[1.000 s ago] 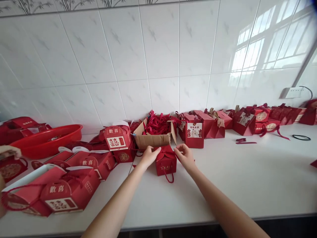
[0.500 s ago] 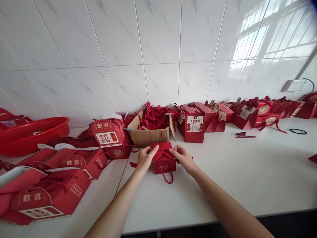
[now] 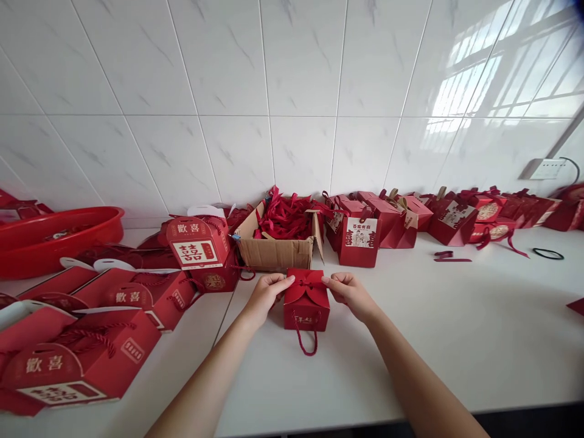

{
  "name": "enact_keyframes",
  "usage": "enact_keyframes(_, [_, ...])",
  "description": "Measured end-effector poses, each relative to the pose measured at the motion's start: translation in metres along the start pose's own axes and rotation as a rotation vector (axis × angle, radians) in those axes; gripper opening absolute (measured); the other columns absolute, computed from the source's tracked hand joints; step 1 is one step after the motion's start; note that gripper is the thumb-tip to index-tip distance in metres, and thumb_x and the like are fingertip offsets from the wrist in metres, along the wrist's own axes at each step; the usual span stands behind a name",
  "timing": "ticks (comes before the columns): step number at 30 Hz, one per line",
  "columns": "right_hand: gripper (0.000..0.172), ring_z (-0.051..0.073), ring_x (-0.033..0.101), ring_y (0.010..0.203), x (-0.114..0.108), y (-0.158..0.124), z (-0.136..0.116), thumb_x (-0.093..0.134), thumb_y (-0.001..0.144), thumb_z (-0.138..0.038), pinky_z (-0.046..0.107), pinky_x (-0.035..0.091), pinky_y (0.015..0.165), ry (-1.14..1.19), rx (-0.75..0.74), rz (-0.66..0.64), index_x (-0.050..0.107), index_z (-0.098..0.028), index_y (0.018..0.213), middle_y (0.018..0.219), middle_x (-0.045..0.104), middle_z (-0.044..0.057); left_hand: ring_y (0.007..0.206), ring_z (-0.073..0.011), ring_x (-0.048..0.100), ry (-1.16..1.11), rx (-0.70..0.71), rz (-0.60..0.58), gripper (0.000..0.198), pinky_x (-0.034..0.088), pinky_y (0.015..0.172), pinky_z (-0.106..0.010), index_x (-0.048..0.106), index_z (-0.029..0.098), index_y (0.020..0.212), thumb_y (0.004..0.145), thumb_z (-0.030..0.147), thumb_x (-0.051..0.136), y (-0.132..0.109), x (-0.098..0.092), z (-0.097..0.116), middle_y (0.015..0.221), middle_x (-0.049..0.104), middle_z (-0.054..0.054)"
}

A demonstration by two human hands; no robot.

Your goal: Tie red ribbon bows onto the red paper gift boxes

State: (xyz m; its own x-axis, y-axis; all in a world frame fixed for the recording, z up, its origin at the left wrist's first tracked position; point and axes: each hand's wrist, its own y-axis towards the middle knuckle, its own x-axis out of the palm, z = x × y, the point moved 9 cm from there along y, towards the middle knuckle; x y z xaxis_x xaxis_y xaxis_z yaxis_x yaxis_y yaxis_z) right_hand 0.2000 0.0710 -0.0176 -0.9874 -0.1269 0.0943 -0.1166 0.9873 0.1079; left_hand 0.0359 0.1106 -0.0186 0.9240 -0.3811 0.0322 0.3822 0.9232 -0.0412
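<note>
A small red gift box [image 3: 306, 313] stands upright on the white table in front of me, a red cord handle [image 3: 308, 351] drooping from its front. Red ribbon [image 3: 311, 283] crosses its closed petal-shaped top flaps. At the top's left edge my left hand [image 3: 269, 295] pinches one side of the ribbon, thumb uppermost. My right hand [image 3: 351, 293] pinches the other side at the right edge. The ribbon ends are hidden in the hands. Just behind the gift box sits an open cardboard box [image 3: 274, 252] heaped with loose red ribbons [image 3: 287, 216].
Several red handled boxes [image 3: 132, 298] crowd the left side, before a red plastic basin [image 3: 91, 234]. Red favour boxes [image 3: 358, 243] line the tiled wall to the right. A dark ribbon piece [image 3: 449, 258] and a black loop [image 3: 547, 254] lie on the right.
Both hands have moved slightly apart, towards the box's two sides. The ribbon across the top is drawn flatter, and its loose tails no longer show. The box sits slightly lower in view.
</note>
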Motion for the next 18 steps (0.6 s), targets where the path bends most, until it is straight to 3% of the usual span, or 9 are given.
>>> enact_keyframes(9, [0.06, 0.005, 0.014, 0.048, -0.013, 0.002, 0.002, 0.068, 0.073, -0.048, 0.027, 0.009, 0.05, 0.05, 0.004, 0.096, 0.021, -0.018, 0.05, 0.048, 0.019, -0.006, 0.048, -0.0061, 0.021, 0.012, -0.004, -0.091, 0.055, 0.012, 0.05, -0.025, 0.021, 0.019, 0.053, 0.069, 0.042, 0.069, -0.001, 0.004, 0.002, 0.053, 0.024, 0.006])
enact_keyframes(18, [0.058, 0.005, 0.017, 0.048, -0.016, -0.002, -0.001, 0.067, 0.073, -0.051, 0.025, 0.011, 0.049, -0.041, 0.035, 0.088, 0.024, -0.017, 0.053, 0.049, 0.023, -0.006, 0.049, -0.0065, 0.022, 0.05, -0.024, -0.083, 0.055, 0.009, 0.05, -0.026, 0.024, 0.019, 0.053, 0.068, 0.045, 0.069, -0.006, 0.003, 0.002, 0.053, 0.025, 0.006])
